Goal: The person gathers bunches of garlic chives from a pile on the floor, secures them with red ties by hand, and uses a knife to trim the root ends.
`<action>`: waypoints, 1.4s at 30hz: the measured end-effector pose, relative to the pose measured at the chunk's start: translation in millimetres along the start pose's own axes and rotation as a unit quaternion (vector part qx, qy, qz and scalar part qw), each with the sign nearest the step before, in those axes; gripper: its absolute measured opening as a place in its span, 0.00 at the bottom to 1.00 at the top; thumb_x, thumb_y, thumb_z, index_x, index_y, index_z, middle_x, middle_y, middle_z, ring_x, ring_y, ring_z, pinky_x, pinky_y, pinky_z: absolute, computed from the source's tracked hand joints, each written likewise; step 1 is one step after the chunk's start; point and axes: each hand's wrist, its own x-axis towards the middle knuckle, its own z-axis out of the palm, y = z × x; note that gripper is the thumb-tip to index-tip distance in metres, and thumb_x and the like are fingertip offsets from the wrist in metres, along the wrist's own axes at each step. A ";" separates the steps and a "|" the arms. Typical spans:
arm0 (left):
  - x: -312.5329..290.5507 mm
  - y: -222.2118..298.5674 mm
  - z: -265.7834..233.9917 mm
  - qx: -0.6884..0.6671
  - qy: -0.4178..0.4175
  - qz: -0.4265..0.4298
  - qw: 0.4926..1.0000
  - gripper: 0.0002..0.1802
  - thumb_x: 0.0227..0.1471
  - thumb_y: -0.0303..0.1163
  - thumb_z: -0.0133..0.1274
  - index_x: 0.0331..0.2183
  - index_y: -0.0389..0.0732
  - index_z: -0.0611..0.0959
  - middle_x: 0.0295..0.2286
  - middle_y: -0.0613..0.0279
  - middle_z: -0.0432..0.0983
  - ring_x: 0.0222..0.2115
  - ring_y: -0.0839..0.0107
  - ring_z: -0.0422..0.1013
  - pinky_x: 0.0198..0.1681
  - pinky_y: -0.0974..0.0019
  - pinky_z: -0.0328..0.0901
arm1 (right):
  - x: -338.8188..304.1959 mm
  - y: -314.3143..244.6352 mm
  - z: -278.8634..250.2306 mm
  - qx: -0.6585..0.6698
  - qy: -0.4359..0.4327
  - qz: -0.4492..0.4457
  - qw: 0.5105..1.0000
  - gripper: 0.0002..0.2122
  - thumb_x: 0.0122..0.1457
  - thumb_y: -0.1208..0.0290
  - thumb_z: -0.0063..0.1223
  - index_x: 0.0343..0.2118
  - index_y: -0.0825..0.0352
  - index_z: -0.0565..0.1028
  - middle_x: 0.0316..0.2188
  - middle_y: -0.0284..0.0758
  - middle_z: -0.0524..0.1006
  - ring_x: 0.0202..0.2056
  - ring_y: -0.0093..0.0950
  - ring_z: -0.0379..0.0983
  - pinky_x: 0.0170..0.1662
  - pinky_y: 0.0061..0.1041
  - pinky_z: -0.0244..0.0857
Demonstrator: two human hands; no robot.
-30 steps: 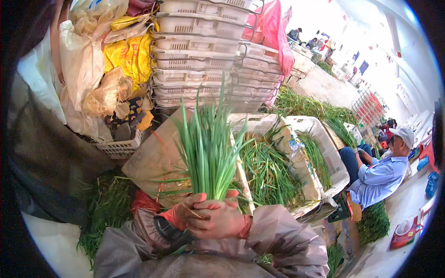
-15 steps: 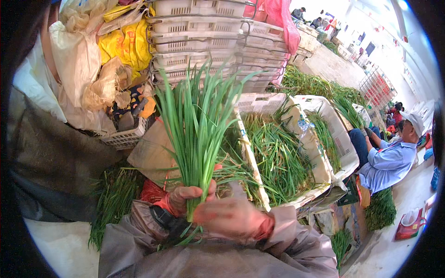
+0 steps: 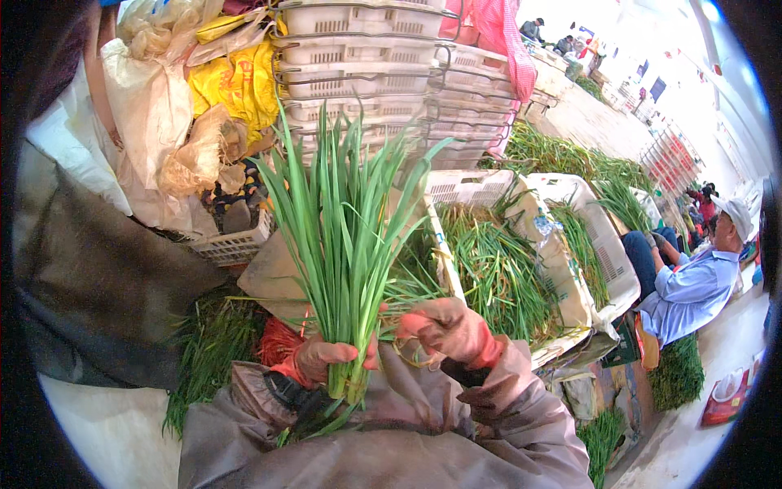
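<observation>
A bunch of garlic chives (image 3: 346, 253) stands upright in front of me, its long flat leaves fanned out at the top. My left hand (image 3: 327, 359), gloved, is closed around its pale lower stalks. To the right of the stalks, my gloved right hand (image 3: 452, 332) is apart from the bunch, with its fingers pinched together. A thin yellowish strand (image 3: 417, 357) hangs in a curve from those fingers. Red string (image 3: 277, 342) shows beside my left wrist.
White crates (image 3: 562, 306) of loose greens stand at right, before tall stacked crates (image 3: 358, 53). Plastic bags (image 3: 236, 90) are piled far left. Cut greens (image 3: 212, 350) lie by my left arm. A seated person (image 3: 692, 285) in a blue shirt handles greens at far right.
My right hand has moved right and up, away from the stalk bases, and now has a thin strand in its fingers. My left hand keeps its hold on the bunch.
</observation>
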 end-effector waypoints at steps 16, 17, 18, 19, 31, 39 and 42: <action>11.0 -12.3 2.4 -0.060 0.010 0.017 0.998 0.35 0.34 0.39 0.62 0.46 0.38 0.71 0.33 0.63 0.73 0.30 0.71 0.69 0.35 0.68 0.66 | 9.2 -3.3 41.6 0.433 0.143 -0.044 0.889 0.19 0.61 0.60 0.41 0.30 0.75 0.72 0.19 0.41 0.74 0.19 0.37 0.73 0.20 0.29 0.67; 13.9 -8.6 5.5 -0.043 -0.005 0.032 0.999 0.37 0.34 0.40 0.62 0.48 0.39 0.69 0.34 0.62 0.72 0.30 0.71 0.69 0.34 0.68 0.66 | 9.7 -1.3 41.2 0.435 0.143 -0.043 0.888 0.19 0.61 0.60 0.41 0.30 0.75 0.72 0.19 0.41 0.74 0.19 0.37 0.73 0.20 0.29 0.67; 15.0 -7.2 7.0 -0.027 -0.020 0.046 0.998 0.40 0.34 0.40 0.62 0.51 0.40 0.68 0.36 0.62 0.72 0.29 0.72 0.69 0.33 0.69 0.66 | 10.2 2.0 40.6 0.428 0.129 -0.053 0.893 0.18 0.62 0.60 0.41 0.29 0.74 0.72 0.19 0.40 0.74 0.19 0.34 0.73 0.20 0.27 0.66; 15.0 -8.7 4.5 -0.027 -0.019 0.044 0.998 0.40 0.34 0.40 0.62 0.51 0.40 0.68 0.36 0.62 0.72 0.29 0.72 0.69 0.33 0.69 0.66 | 10.1 3.9 39.3 0.421 0.115 -0.063 0.898 0.17 0.62 0.61 0.41 0.28 0.73 0.72 0.20 0.39 0.74 0.20 0.31 0.72 0.21 0.24 0.65; 15.2 -4.0 -36.7 -0.075 0.063 0.110 0.989 0.28 0.42 0.39 0.58 0.45 0.38 0.71 0.30 0.61 0.74 0.32 0.72 0.71 0.31 0.65 0.71 | -34.5 30.7 -5.0 0.162 -0.044 -0.003 0.986 0.15 0.57 0.63 0.47 0.34 0.74 0.73 0.28 0.41 0.76 0.25 0.27 0.75 0.27 0.22 0.68; 22.3 3.0 -28.5 0.019 0.115 0.076 0.990 0.19 0.47 0.37 0.54 0.41 0.40 0.74 0.32 0.62 0.74 0.34 0.72 0.71 0.34 0.67 0.69 | 9.1 13.7 61.2 -0.207 0.078 -0.049 0.974 0.17 0.50 0.73 0.58 0.44 0.66 0.69 0.31 0.40 0.73 0.30 0.34 0.73 0.30 0.28 0.66; 23.9 5.1 -28.7 0.059 0.158 0.108 0.980 0.18 0.46 0.38 0.55 0.38 0.40 0.76 0.31 0.63 0.74 0.31 0.73 0.71 0.34 0.68 0.68 | 10.2 19.8 72.8 -0.297 0.050 -0.050 0.952 0.08 0.51 0.72 0.54 0.34 0.66 0.72 0.25 0.41 0.71 0.26 0.41 0.69 0.28 0.34 0.61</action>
